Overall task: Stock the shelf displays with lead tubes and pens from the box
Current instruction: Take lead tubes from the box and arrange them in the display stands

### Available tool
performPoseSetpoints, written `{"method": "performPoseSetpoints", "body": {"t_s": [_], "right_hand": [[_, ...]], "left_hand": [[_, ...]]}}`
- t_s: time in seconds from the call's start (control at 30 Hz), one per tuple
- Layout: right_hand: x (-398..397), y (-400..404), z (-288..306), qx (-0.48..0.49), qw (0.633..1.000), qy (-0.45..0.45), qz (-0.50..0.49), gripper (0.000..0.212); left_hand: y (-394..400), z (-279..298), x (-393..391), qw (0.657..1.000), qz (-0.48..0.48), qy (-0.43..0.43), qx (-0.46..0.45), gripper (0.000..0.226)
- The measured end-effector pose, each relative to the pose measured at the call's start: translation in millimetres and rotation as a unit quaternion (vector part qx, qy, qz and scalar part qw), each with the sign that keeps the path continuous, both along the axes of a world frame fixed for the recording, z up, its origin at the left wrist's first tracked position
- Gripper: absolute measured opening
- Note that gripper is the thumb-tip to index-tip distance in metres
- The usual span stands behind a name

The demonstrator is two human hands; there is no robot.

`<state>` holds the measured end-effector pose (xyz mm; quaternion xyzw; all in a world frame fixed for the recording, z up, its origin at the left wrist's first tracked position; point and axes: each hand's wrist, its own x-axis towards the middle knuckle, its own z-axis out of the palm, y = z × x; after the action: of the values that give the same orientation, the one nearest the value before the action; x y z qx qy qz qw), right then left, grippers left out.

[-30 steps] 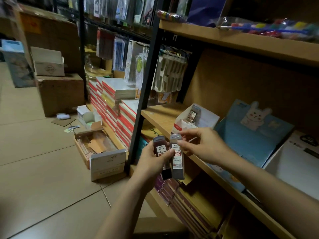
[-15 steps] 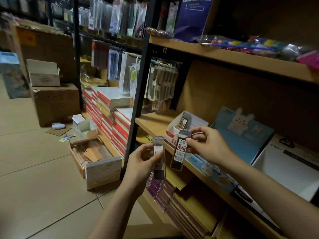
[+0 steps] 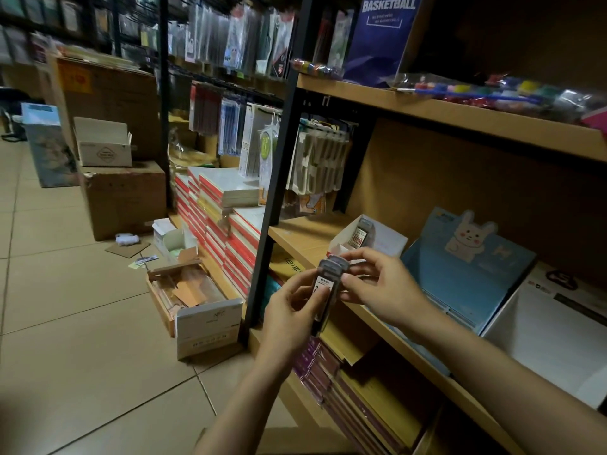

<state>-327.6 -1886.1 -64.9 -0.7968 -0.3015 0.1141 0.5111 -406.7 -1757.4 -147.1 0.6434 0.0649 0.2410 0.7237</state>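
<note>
- A blue bunny display card [image 3: 466, 257] stands on the middle shelf [image 3: 305, 238], leaning toward its back wall.
- A white carton [image 3: 555, 326] sits just beside the card, at the shelf's right end.
- A dark blue "BASKETBALL" package [image 3: 381, 37] stands on the upper shelf [image 3: 460, 113], with a bag of coloured paint pots [image 3: 512, 93] lying along its front edge.
- Red-edged notebook stacks [image 3: 216, 208] sit left of the black upright post [image 3: 279, 165].
- 2 brown cardboard boxes [image 3: 124, 198] are stacked on the tiled floor [image 3: 65, 323], with a small white box [image 3: 103, 146] resting on the lower one.
- Packaged goods hang on hooks [image 3: 230, 37] above.
</note>
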Motion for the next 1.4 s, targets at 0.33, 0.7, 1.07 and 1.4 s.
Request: {"method": "performPoseSetpoints", "body": {"t_s": [0.33, 0.7, 1.07, 1.4], "right_hand": [[16.9, 2.0, 7.9, -0.115, 0.986, -0.117, 0.025, 0.022], [130.8, 4.5, 62.1, -0.103, 0.937, -0.274, -0.191, 0.016], [169.3, 18.4, 28.9, -0.164, 0.93, -0.259, -0.203, 0.021], [166.6, 18.2, 7.6, -0.222, 0.887, -0.365, -0.176, 0.014]], "left_hand": [[-8.3, -3.4, 2.6, 0.998, 0.049, -0.002, 0.048, 0.033], [4.4, 36.5, 113.3, 0.986, 0.045, 0.109, 0.121, 0.068], [-6.2, 15.3, 147.7, 0.984, 0.047, 0.103, 0.134, 0.077], [-3.6, 11.0, 141.2, 0.988, 0.048, 0.096, 0.113, 0.075]]}}
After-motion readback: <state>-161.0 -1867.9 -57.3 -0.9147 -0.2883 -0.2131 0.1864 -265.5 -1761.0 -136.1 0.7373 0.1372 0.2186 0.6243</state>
